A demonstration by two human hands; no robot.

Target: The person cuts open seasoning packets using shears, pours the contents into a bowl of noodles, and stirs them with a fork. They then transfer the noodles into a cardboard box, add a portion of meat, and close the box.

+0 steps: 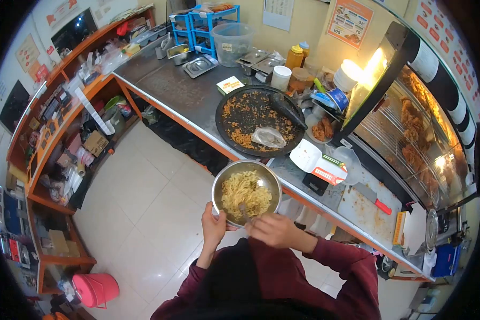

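Observation:
My left hand (214,226) is closed on the lower left rim of a round metal bowl (276,184), which it holds up in front of my body. Pale yellow noodles (245,192) fill the middle of the bowl. In the closed fingers of my right hand (272,230) is a metal utensil (244,209); its lower end is buried in the noodles, so I cannot tell whether it is a fork or a spoon. Just beyond the bowl, a wide black stone mortar (234,124) on the counter holds orange-brown crumbs, a pestle (287,109) and a crumpled plastic bag (268,137).
Right of the mortar lies an opened paper food box (320,162). A red-handled knife (376,200) rests on a white cutting board (360,213). A lit glass cabinet (410,133) with fried chicken stands at the right. A pink bucket (97,289) is on the floor.

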